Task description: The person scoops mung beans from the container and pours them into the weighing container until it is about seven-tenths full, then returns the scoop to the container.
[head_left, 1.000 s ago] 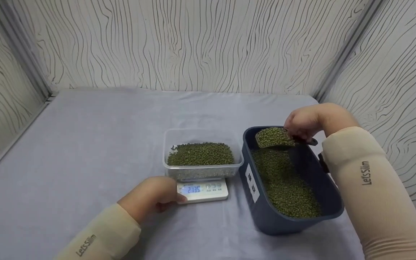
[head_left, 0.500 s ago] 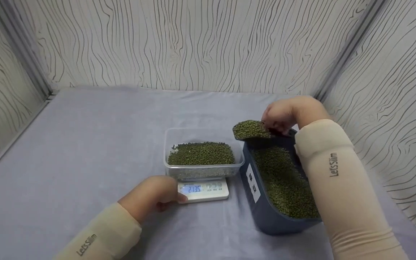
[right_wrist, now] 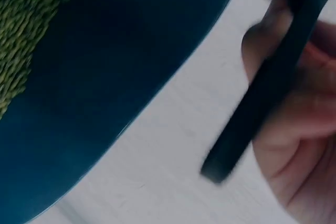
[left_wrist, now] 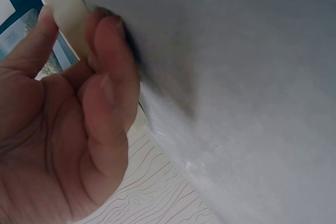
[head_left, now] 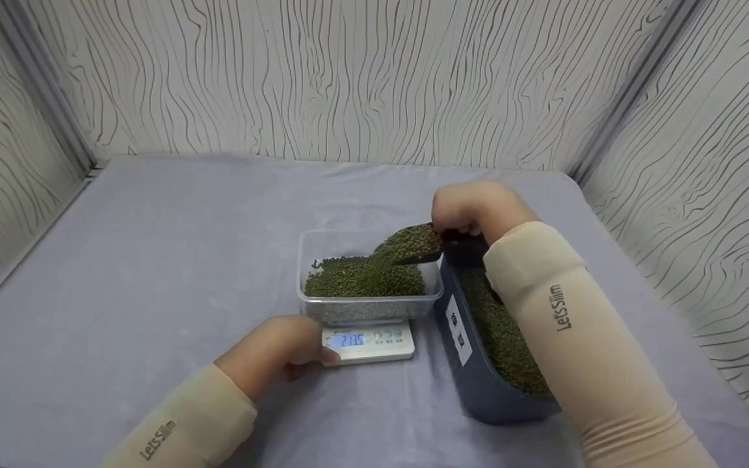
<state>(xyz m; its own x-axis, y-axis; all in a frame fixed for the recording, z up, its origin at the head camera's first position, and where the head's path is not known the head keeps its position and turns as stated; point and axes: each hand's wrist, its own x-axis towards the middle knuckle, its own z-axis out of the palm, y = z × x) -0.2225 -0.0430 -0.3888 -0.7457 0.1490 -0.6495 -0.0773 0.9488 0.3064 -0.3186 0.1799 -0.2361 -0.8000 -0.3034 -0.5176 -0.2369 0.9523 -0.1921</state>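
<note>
The scoop (head_left: 423,257) was held above the right part of the clear plastic container (head_left: 374,308), with its mouth turned left and tipped downward. Its long axis was laid roughly crosswise, from the right hand (head_left: 469,207) on the right to the lip on the left, so that the lip was placed inside the container's walls, over the heap of mung beans (head_left: 342,278). A blurred run of beans could be seen between lip and heap, while a good load was carried farther back on the scoop.

The handle (right_wrist: 241,124) was clasped by the right hand, its fingers curled around it; by that hand the scoop was governed, and to it the container's right wall was nearer. The navy bin (head_left: 495,404), partly filled with the same beans, was hidden in part by the right forearm and was set just beside the container.

The container was borne by the white digital scale (head_left: 381,352), whose front was left exposed toward the person. The scale's near left corner was pinched by the left hand (head_left: 277,344), between thumb and bent fingers, well below the scoop's path.
</note>
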